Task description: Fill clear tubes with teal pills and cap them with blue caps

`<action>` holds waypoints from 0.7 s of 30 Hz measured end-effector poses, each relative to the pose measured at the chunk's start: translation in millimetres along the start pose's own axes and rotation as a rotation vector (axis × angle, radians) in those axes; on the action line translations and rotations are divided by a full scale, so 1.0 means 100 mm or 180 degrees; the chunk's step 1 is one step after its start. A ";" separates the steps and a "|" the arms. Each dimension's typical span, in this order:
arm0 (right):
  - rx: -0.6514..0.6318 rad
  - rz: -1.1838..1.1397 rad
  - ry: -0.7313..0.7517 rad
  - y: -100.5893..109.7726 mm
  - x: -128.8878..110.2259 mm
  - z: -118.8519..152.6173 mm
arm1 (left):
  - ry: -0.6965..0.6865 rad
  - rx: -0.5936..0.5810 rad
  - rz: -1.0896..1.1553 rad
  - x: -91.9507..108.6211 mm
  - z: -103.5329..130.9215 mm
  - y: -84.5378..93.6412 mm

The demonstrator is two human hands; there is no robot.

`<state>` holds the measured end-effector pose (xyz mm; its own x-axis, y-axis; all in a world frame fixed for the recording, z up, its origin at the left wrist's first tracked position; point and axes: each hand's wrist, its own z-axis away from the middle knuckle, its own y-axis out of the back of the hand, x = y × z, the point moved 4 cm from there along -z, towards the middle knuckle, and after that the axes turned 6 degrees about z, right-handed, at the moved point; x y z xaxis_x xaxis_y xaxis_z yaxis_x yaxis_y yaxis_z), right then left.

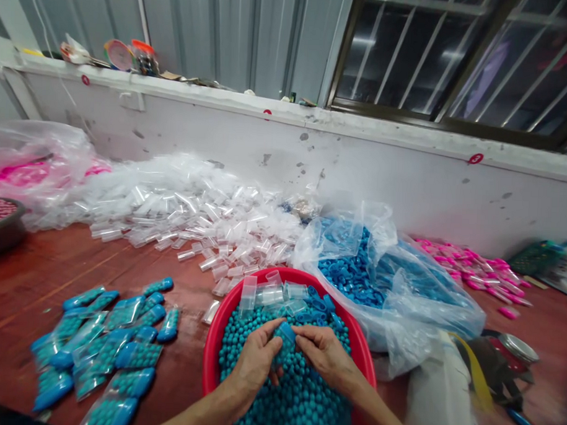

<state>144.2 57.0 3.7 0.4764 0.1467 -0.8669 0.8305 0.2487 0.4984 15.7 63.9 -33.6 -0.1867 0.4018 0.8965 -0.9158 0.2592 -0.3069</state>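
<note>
Over a red basin [212, 352] heaped with teal beads [300, 399], my left hand [256, 355] is closed round a small clear tube, mostly hidden by the fingers. A blue cap [287, 332] sits at its upper end. My right hand [327, 358] pinches this cap from the right side. On the beads beyond both hands lie loose clear tubes [270, 294] and several blue caps [318, 302]. Left of the basin, filled tubes with blue caps [134, 353] lie in a loose group on the red table.
Clear tubes [172, 202] form a large pile along the wall. A plastic bag of blue caps [355, 283] stands behind the basin to the right. Farther right are pink pieces [481, 269] and a jar with a metal lid [518, 348]. A grey bowl [4, 230] sits at far left.
</note>
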 end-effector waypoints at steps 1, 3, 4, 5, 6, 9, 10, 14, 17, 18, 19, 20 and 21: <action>-0.0054 -0.0026 0.0026 -0.01 -0.01 0.00 | -0.0011 0.0020 -0.0062 -0.01 0.00 0.00; -0.0197 -0.0175 -0.0051 -0.04 0.01 0.00 | -0.0038 0.0004 -0.0097 -0.02 0.00 -0.01; -0.0237 -0.0296 -0.0139 -0.06 0.04 0.00 | -0.0035 -0.0047 -0.0071 -0.02 0.01 -0.02; -0.0248 -0.0426 -0.0231 -0.07 0.07 -0.01 | -0.0010 -0.0119 -0.0028 -0.02 0.02 -0.03; -0.0228 -0.0547 -0.0307 -0.08 0.10 -0.01 | 0.0023 -0.0192 0.0015 -0.01 0.04 -0.04; -0.0056 -0.0739 -0.0439 -0.08 0.14 -0.01 | -0.0007 -0.0320 -0.0049 0.04 0.06 -0.05; -0.0042 -0.0716 -0.0462 -0.07 0.14 0.00 | -0.0055 -0.0311 -0.0145 0.06 0.06 -0.04; -0.0083 0.0029 0.0041 -0.05 0.03 0.04 | -0.0141 -0.0260 -0.0461 0.08 0.05 -0.03; 0.0026 0.0076 0.0224 -0.07 0.04 0.05 | -0.0227 -0.0136 -0.0416 0.08 0.04 -0.03; 0.0052 -0.0155 0.0109 -0.09 0.08 0.04 | -0.0219 -0.0094 -0.0369 0.08 0.04 -0.03; 0.0053 -0.0420 -0.0031 -0.10 0.13 0.03 | -0.0186 -0.0078 -0.0312 0.08 0.03 -0.03; 0.0029 -0.0677 -0.0164 -0.11 0.17 0.03 | -0.0143 -0.0101 -0.0247 0.07 0.03 -0.02; -0.0009 -0.0908 -0.0276 -0.12 0.19 0.02 | -0.0101 -0.0163 -0.0187 0.08 0.03 -0.02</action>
<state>144.3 55.4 -18.9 0.2467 -0.0118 -0.9690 0.9337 0.2708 0.2344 15.1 64.0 -25.4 -0.1452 0.3568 0.9228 -0.9062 0.3264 -0.2688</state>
